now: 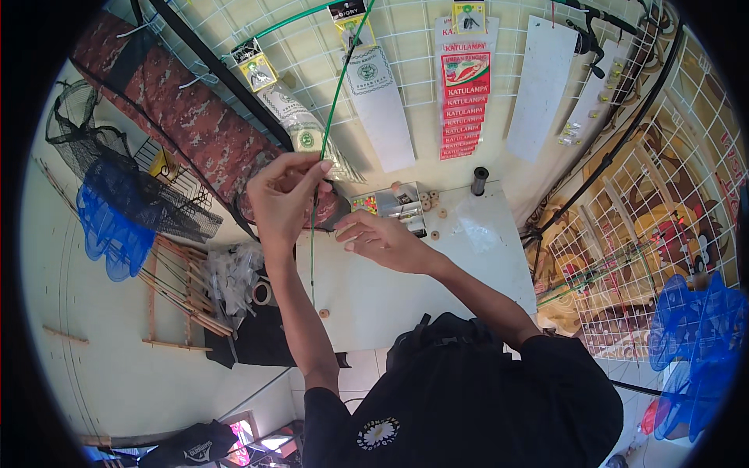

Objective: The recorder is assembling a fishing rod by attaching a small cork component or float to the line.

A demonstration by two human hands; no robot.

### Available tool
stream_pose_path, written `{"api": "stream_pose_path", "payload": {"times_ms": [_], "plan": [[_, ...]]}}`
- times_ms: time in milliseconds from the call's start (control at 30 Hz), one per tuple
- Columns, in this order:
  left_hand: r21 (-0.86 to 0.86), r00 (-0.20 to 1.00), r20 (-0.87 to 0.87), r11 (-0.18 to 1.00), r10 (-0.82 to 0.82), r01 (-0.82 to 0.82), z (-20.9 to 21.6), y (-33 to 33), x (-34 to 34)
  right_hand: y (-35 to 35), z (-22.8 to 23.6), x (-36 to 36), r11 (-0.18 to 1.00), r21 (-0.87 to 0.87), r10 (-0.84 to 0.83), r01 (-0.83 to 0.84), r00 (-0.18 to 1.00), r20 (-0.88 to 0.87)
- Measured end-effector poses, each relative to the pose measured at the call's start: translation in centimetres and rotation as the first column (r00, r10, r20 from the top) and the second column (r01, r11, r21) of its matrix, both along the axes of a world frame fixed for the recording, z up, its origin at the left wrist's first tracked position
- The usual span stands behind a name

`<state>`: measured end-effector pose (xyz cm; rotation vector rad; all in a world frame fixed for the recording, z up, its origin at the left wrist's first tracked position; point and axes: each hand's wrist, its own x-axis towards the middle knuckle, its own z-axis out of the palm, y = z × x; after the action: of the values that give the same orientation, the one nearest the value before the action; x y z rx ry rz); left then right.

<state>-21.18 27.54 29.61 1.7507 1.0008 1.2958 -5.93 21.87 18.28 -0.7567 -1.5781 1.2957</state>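
My left hand [285, 199] pinches a thin green fishing rod [335, 101] between thumb and fingers. The rod runs from the top of the view down past my wrist, and its thin lower end reaches over the white table. Just right of it is my right hand [382, 242], its fingers loosely bent and thumb apart; I see nothing in it. Behind that hand sits a compartment box [407, 191] with colourful beads [363, 204] and small parts, partly covered by my fingers.
On the white table [406, 312] lie small wooden rings [434, 234], a clear plastic bag [476, 222] and a black spool [479, 181]. Tackle packets [466, 93] hang from a white wire grid. A camouflage rod bag [179, 101] leans left, near blue nets [117, 222].
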Motion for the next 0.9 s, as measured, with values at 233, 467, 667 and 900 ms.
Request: {"api": "stream_pose_path", "payload": {"times_ms": [233,467,667,900], "plan": [[0.003,0.990,0.067,0.992,-0.127,0.127,0.8,-0.6,2.3,0.0,-0.4,-1.8,0.993,0.006,-0.122,0.122,0.993,-0.002],[0.042,0.981,0.138,0.990,-0.139,0.135,0.8,-0.2,3.6,-0.1,-0.1,-0.4,0.944,0.112,-0.308,0.310,0.951,-0.033],[0.091,0.955,0.246,0.985,-0.167,0.149,0.9,-0.1,4.3,-0.1,1.6,1.2,0.895,0.204,-0.407,0.397,0.913,0.010],[0.021,0.964,0.116,0.971,-0.240,0.239,-4.7,0.5,2.0,1.1,1.7,4.2,0.868,0.222,-0.466,0.444,0.883,0.057]]}}
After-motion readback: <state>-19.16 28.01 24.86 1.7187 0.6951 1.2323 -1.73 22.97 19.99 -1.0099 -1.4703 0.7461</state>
